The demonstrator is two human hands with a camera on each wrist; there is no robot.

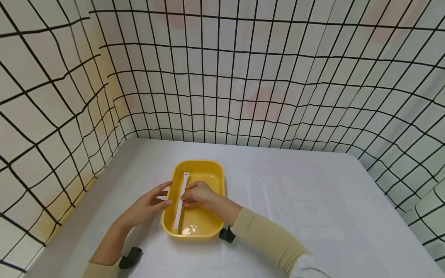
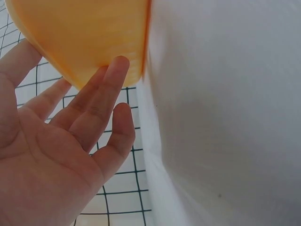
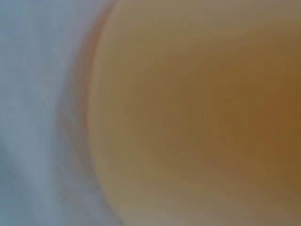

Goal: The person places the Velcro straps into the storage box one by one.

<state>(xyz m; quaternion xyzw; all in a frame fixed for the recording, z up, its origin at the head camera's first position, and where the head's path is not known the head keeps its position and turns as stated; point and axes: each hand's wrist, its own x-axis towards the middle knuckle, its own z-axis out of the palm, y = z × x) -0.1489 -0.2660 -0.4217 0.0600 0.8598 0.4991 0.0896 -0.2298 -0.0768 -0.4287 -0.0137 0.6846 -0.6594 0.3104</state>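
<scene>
White bench (image 1: 313, 200), black grid (image 1: 215, 73) behind. White strap (image 1: 179, 211) lies in yellow tray (image 1: 199, 166), long axis fore-and-aft, just left of the right hand (image 1: 200, 194) — pinched mid-length; left hand (image 1: 153, 202), fingers spread, at tray's left wall.

Glossy yellow round-cornered tray (image 1: 208, 226); long flat white strip (image 1: 178, 216) within, two slim white strips (image 1: 265, 196) faint against white cloth-covered tabletop (image 1: 320, 193). Black wire mesh (image 1: 218, 49), gridded, over white sheeting (image 1: 262, 94) blotched pale pink. Tan sleeves (image 1: 267, 235), black wrist cameras (image 1: 130, 258).
</scene>
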